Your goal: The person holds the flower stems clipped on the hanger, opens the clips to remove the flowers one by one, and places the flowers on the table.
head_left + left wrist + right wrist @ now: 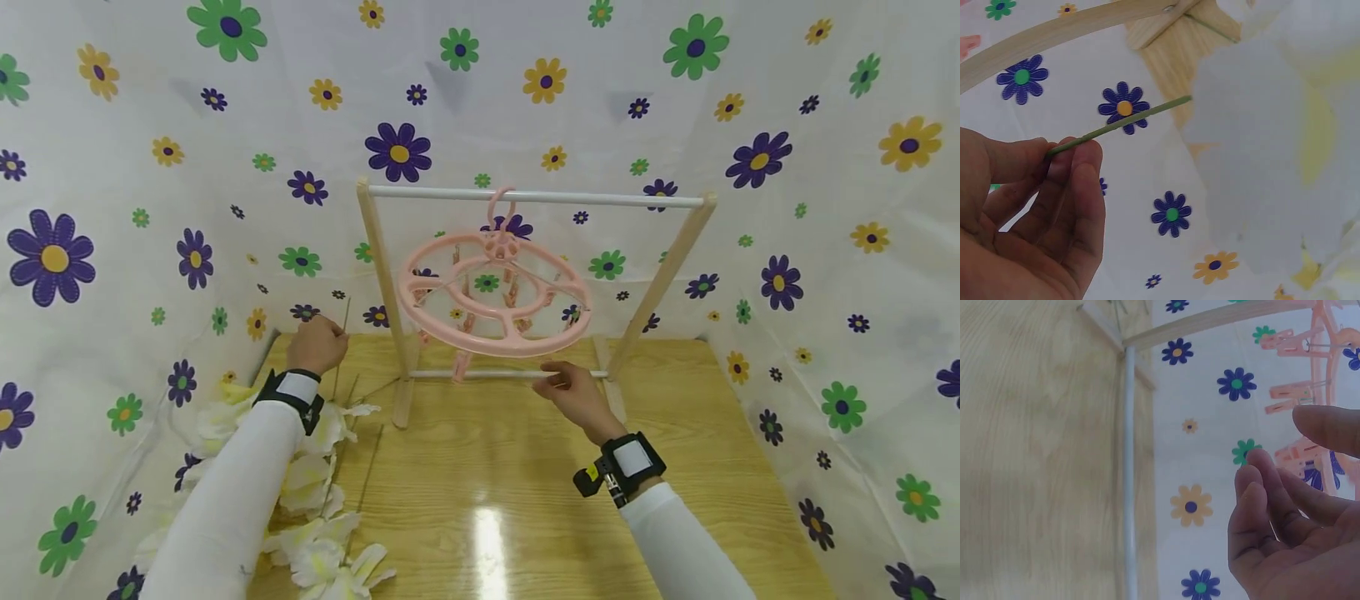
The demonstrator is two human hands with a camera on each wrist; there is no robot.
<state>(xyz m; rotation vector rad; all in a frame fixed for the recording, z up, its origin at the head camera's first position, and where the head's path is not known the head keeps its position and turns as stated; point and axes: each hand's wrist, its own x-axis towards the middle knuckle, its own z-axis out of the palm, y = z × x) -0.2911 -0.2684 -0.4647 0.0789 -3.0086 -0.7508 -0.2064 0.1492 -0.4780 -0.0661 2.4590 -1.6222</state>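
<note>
A pink round clip hanger (517, 343) hangs by its hook from the white bar (600, 198) of a wooden stand. Several pink clothes pegs (461, 365) dangle under its ring. Left of the stand, my left hand (317, 344) pinches a thin green flower stem (1135, 119) between thumb and fingers. White artificial petals (1260, 156) fill the right of the left wrist view; whether they join this stem, I cannot tell. My right hand (576, 398) is below the ring's right front, holding nothing. Its thumb stands apart from loosely bent fingers (1260, 500), near the pegs.
White and yellow artificial flowers (318, 554) with long stems lie at the table's left side, below my left forearm. The stand's wooden posts (667, 271) rise on both sides of the hanger, and a lower bar (1129, 475) joins them. Flower-printed cloth surrounds the wooden table (480, 467).
</note>
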